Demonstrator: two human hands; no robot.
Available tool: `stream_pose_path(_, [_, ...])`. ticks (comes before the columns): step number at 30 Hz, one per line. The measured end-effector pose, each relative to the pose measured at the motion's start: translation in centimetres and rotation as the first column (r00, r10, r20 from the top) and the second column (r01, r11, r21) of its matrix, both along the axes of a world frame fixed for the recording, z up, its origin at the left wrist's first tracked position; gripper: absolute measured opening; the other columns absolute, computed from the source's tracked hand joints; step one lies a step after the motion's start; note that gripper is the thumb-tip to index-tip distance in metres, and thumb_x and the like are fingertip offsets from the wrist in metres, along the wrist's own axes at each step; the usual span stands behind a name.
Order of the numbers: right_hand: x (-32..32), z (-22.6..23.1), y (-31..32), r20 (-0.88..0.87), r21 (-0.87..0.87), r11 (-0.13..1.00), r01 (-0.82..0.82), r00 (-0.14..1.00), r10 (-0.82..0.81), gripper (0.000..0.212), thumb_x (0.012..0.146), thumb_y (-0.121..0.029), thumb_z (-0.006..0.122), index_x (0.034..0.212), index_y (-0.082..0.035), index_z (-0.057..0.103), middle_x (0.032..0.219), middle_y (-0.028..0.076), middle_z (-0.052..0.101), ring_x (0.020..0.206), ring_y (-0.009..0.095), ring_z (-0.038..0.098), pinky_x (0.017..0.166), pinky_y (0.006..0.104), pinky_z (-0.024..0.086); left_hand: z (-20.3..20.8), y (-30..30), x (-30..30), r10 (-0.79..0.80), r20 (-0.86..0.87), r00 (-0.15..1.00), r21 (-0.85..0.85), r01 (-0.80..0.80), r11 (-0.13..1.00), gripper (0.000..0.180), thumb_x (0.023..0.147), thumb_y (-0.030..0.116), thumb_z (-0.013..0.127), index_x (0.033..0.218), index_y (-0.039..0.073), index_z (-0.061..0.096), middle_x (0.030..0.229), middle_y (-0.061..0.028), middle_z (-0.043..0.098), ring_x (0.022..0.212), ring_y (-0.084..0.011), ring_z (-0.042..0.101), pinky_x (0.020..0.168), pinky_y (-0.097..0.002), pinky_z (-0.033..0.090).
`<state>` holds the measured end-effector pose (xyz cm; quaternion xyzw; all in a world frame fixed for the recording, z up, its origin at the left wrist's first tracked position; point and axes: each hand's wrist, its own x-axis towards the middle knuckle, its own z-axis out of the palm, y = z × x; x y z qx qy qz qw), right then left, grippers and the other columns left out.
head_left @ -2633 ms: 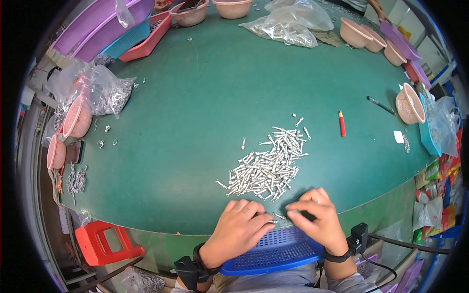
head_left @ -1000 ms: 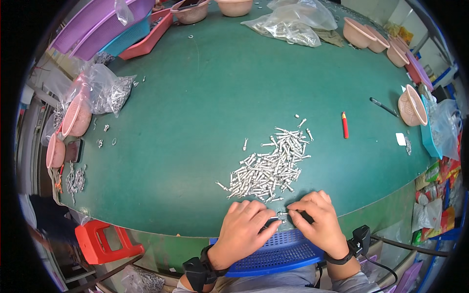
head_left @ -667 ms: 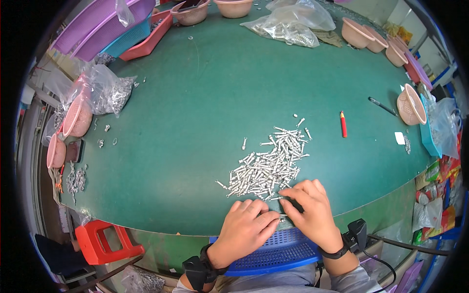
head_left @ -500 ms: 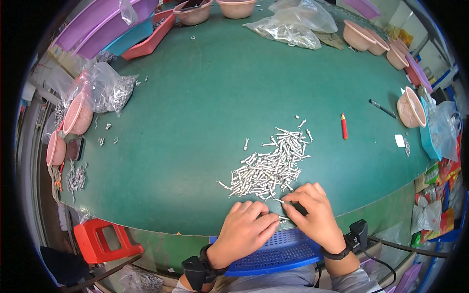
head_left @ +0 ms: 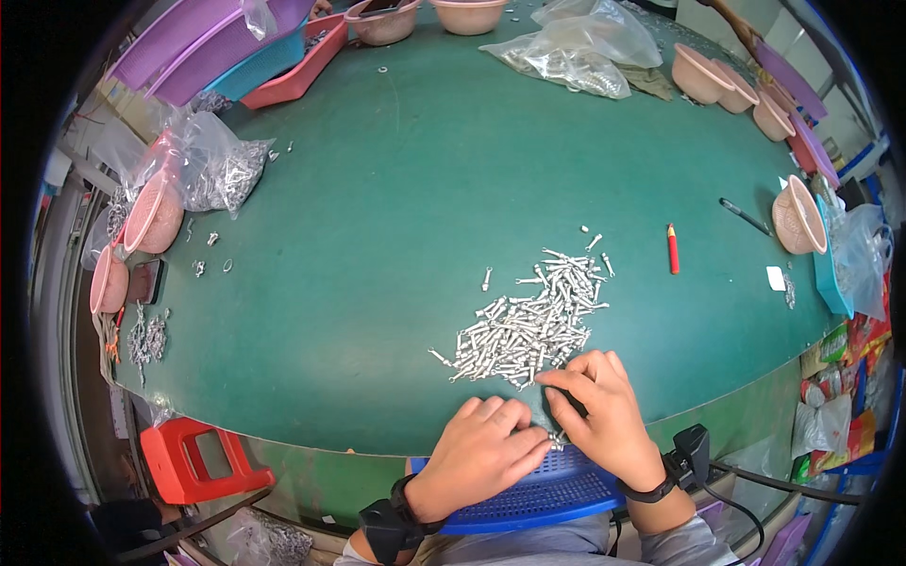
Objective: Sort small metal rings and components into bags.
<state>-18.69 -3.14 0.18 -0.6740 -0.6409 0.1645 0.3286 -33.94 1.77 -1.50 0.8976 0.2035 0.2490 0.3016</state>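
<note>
A heap of small silvery metal fittings [head_left: 528, 325], each a short rod with a ring-like end, lies on the green table in front of me. My left hand [head_left: 486, 448] is closed at the near edge, thumb and forefinger pinching small metal fittings [head_left: 557, 441] above a blue perforated basket [head_left: 538, 495]. Across from it, my right hand [head_left: 606, 410] reaches its forefinger to the near edge of the heap. Its thumb is held slightly apart from that finger, and I see nothing clearly between them. The basket sits at my lap, partly hidden by both hands.
Right of the heap lie a red pencil-like stick [head_left: 673, 250] and a dark pen [head_left: 746, 216]. Pink bowls [head_left: 798, 215] and a clear bag of parts [head_left: 576, 61] line the far and right edges. A red stool [head_left: 203, 462] stands at lower left; another person's hand [head_left: 322, 8] shows at the top.
My left hand has shifted slightly right and down, bringing the fittings over the basket. The right forefinger has moved up and left to the heap. The view has shifted slightly.
</note>
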Motion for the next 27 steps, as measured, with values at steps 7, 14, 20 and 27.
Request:
stream_pose_path(7, [-0.8,-0.1,0.6,0.051,-0.011,1.000,-0.017,0.999,0.017,0.020,0.066,-0.005,0.057,0.085,-0.009,0.058,0.070,0.004,0.044,0.067,0.021,0.042,0.060,0.0311,0.034,0.1,0.0,-0.8,-0.172,-0.062,0.983,-0.001,0.172,0.985,0.010,0.062,0.021,0.064,0.066,0.013,0.060,0.066,0.0038,0.045,0.058,-0.0114,0.042,0.053,-0.0254,0.030])
stream_pose_path(14, [-0.3,-0.2,-0.4,-0.061,-0.007,0.999,-0.032,0.998,0.031,0.022,0.064,-0.001,0.058,0.085,-0.010,0.059,0.071,0.005,0.044,0.067,0.020,0.041,0.059,0.0280,0.034,-0.6,-0.6,-1.1,0.038,0.113,0.993,-0.077,-0.029,0.997,0.013,0.058,0.014,0.068,0.065,0.009,0.058,0.062,0.0015,0.047,0.057,-0.0135,0.045,0.053,-0.0254,0.032])
stream_pose_path(20, [0.2,0.0,-1.1,-0.038,-0.054,0.998,-0.043,0.998,0.041,0.019,0.066,-0.004,0.057,0.084,-0.009,0.058,0.072,0.005,0.045,0.070,0.021,0.043,0.061,0.0305,0.034,-0.2,-0.7,0.0,0.334,0.068,0.940,-0.065,-0.330,0.942,0.019,0.056,0.013,0.069,0.069,0.008,0.056,0.062,-0.0003,0.047,0.059,-0.0165,0.043,0.054,-0.0283,0.032])
stream_pose_path(27, [-0.6,-0.2,-0.7,0.016,-0.073,0.996,-0.059,0.998,0.060,0.017,0.065,-0.007,0.059,0.081,-0.009,0.058,0.072,0.004,0.045,0.070,0.020,0.043,0.061,0.0308,0.034,-0.8,-0.3,0.4,0.376,0.003,0.927,0.072,-0.375,0.924,0.016,0.060,0.010,0.065,0.073,0.007,0.056,0.065,-0.0007,0.047,0.060,-0.0168,0.043,0.054,-0.0288,0.031])
